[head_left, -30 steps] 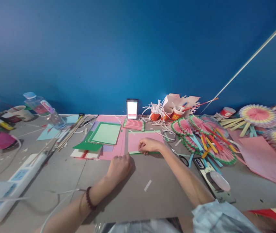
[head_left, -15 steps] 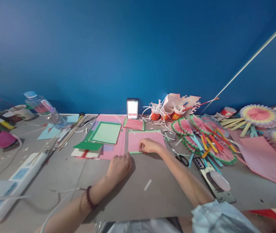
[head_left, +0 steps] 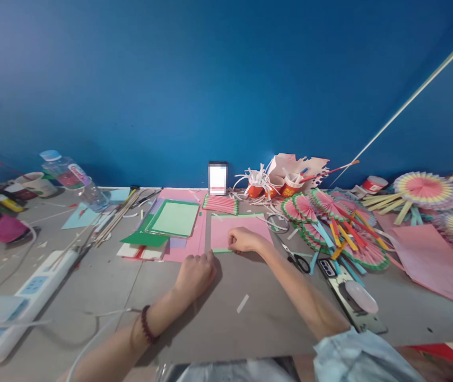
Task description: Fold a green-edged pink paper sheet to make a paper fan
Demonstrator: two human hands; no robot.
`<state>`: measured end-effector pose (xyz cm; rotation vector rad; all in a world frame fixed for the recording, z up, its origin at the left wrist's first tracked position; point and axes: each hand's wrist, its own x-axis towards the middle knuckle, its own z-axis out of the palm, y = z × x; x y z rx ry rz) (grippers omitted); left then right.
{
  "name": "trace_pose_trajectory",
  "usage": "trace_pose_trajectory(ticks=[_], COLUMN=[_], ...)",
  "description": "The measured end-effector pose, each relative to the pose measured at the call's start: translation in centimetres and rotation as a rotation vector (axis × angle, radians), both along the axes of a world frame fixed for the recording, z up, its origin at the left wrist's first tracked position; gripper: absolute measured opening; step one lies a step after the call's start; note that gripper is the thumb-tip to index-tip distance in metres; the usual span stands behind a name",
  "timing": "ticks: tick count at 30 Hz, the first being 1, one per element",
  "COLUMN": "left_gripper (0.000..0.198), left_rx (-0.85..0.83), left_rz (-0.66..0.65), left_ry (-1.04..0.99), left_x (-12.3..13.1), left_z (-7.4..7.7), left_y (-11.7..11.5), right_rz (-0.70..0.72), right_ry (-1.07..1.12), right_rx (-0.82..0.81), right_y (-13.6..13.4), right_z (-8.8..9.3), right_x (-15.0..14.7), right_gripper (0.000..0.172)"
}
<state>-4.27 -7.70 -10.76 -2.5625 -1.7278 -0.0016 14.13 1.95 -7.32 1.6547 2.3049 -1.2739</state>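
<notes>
A pink sheet of paper (head_left: pixel 219 229) with green strips along its far and near edges lies flat in front of me. My right hand (head_left: pixel 243 240) rests on it with curled fingers, the fingertips near the green near edge. At the sheet's near left corner is my left hand (head_left: pixel 198 271), closed, its thumb side by that corner. Whatever either hand pinches is hidden. Behind the sheet lies a pleated pink paper piece (head_left: pixel 220 204). To the left, green and pale sheets (head_left: pixel 176 217) are stacked on larger pink paper.
Black-handled scissors (head_left: pixel 301 262) and a phone (head_left: pixel 349 297) lie right of my right arm, beside pleated paper fans (head_left: pixel 332 223). Paper cups (head_left: pixel 292 184) stand at the wall. On the left are a power strip (head_left: pixel 37 292) and a bottle (head_left: pixel 69 172).
</notes>
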Motion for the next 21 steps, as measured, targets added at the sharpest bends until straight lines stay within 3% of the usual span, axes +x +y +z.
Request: trace_pose_trajectory(ticks=[9,11,15,21], left_gripper=[0.021,0.02,0.027,0.041], left_rx=[0.004,0.065,0.115,0.035], left_rz=[0.137,0.066,-0.253,-0.252], left_ry=[-0.172,-0.204,-0.287,-0.289], left_x=[-1.1,-0.9,0.2,1.1], left_z=[0.2,0.2,-0.6,-1.5], left_y=[0.8,0.9,0.5,-0.1], right_rz=[0.02,0.029,0.038,0.05], right_ry=[-0.042,-0.037,-0.034,-0.044], right_rx=[0.022,0.021,0.038,0.063], right_y=[0.0,0.0,0.2,0.0], right_z=[0.1,-0.1,-0.4,-0.2], right_x=[-0.1,0.0,0.0,0.0], right_gripper=[0.008,0.01,0.01,0.011])
